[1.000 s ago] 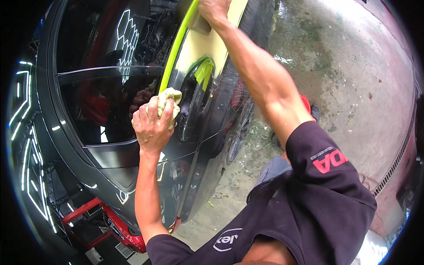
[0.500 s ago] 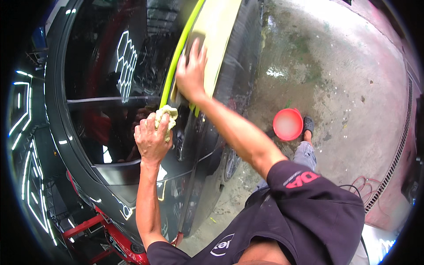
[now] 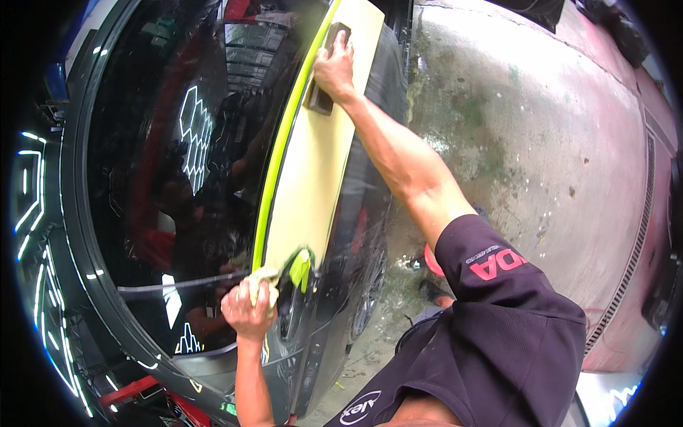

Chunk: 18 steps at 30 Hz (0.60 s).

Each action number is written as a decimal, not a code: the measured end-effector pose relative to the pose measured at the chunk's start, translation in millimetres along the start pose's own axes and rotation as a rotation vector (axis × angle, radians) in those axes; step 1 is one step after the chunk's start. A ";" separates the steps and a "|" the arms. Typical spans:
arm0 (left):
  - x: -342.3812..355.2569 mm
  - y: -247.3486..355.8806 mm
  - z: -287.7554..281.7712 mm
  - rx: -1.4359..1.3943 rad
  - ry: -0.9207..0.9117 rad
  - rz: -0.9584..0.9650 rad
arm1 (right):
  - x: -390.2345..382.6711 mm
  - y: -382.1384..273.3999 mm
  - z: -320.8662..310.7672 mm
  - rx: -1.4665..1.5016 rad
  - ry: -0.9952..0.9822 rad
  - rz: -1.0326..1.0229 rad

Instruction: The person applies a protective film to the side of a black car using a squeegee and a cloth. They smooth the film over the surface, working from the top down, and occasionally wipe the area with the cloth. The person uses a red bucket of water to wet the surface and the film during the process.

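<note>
My right grip point(image 3: 336, 70) clasps a sanding block point(image 3: 323, 98) on the yellow car panel point(image 3: 302, 178); my left grip point(image 3: 248, 309) clutches a cloth point(image 3: 265, 280).

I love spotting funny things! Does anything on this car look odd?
Yes: the pale yellow patch under the block in the right hand looks odd because the car around it is dark. A bright green strip edges it.

Downward fisheye view from head height
</note>
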<state>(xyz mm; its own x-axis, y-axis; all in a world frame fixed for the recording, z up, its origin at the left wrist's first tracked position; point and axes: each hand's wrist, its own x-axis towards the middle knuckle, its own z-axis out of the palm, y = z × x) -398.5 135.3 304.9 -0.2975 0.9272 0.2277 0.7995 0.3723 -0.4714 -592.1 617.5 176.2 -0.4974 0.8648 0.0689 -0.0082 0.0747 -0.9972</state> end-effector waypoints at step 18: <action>8.0 -5.6 14.4 0.019 -0.064 -0.036 | 99.6 53.3 -0.7 -0.074 0.146 -0.236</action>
<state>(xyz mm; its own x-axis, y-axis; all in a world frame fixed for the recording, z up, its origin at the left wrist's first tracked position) -412.9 141.2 297.1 -0.3589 0.9138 0.1904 0.7780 0.4055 -0.4799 -641.5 707.9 130.0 -0.3585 0.8813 0.3077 -0.0432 0.3137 -0.9486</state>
